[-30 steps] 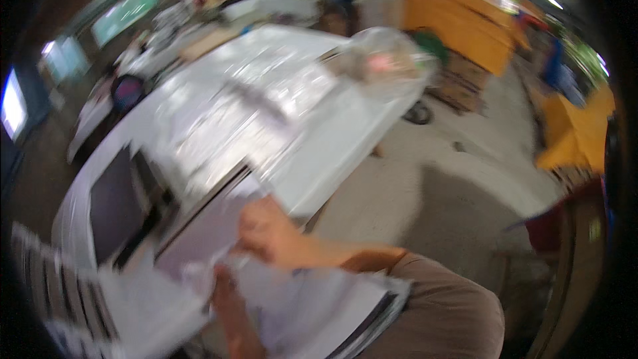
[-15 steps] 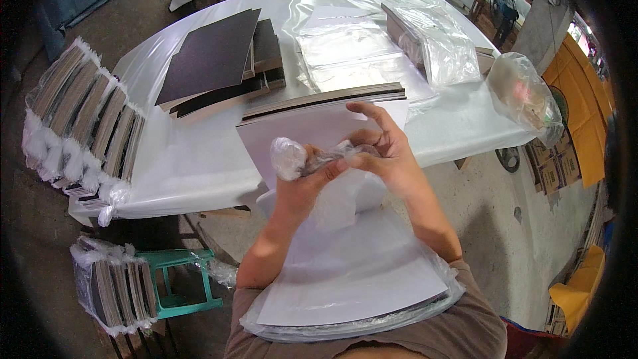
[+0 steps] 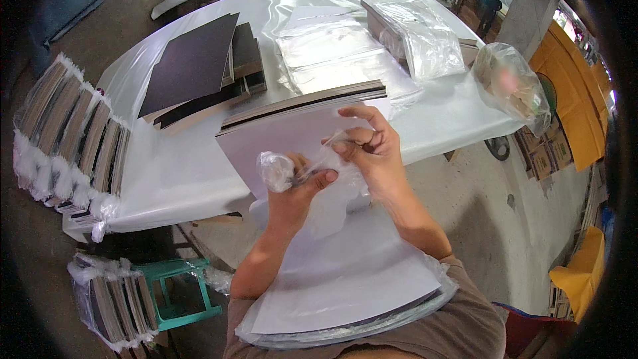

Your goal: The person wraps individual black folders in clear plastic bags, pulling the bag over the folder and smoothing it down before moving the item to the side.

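My left hand (image 3: 292, 189) is closed around a bunched piece of clear plastic film (image 3: 274, 171), which bulges from the fist in a rounded end. A loose stretch of the film runs across to my right hand (image 3: 372, 149), whose thumb and index finger pinch it while other fingers are bent and raised. Just behind the hands, a stack of boards (image 3: 306, 105) stands tilted at the table's near edge, its white face toward me. Across my lap lies a white sheet (image 3: 345, 292) on a plastic-wrapped stack; film hangs over its far end.
Dark boards (image 3: 189, 63), clear plastic bags (image 3: 332, 46) and a wrapped stack (image 3: 425, 43) lie on the plastic-covered table (image 3: 166, 173). Wrapped bundles (image 3: 70, 133) line its left end. A filled clear bag (image 3: 508, 83) sits at its right corner. A green stool (image 3: 179, 292) stands lower left.
My right hand has drawn nearer to my body and turned, lifting a loose stretch of film upward. The left hand keeps its hold. The whole view has shifted slightly.
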The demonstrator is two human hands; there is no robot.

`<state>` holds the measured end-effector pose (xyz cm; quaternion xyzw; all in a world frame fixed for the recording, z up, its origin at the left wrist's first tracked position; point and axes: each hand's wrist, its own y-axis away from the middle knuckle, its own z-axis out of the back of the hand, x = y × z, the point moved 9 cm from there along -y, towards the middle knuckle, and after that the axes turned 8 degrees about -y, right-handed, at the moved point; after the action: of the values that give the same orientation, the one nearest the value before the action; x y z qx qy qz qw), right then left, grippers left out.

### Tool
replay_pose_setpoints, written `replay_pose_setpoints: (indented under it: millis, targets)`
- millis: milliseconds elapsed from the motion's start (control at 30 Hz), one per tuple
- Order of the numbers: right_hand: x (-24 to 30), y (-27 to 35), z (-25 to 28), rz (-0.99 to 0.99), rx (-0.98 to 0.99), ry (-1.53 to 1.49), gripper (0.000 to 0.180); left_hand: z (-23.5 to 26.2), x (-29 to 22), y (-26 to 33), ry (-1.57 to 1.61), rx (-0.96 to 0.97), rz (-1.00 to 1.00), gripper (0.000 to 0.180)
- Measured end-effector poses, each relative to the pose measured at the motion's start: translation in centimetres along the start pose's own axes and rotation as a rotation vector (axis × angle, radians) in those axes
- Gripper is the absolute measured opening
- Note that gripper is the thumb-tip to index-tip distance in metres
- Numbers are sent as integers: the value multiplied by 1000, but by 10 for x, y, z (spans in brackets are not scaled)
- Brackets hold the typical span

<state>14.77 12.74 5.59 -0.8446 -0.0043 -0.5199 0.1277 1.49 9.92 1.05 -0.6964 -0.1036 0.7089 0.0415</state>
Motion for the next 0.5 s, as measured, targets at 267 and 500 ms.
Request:
replay_pose_setpoints:
  millis: [267,500]
  targets:
    - [8,4,12,165,26,109,47,-11,1,1,176,36,115,42]
    - [3,8,4,119,123,223,18,-22,-1,-3,399,117,130,46]
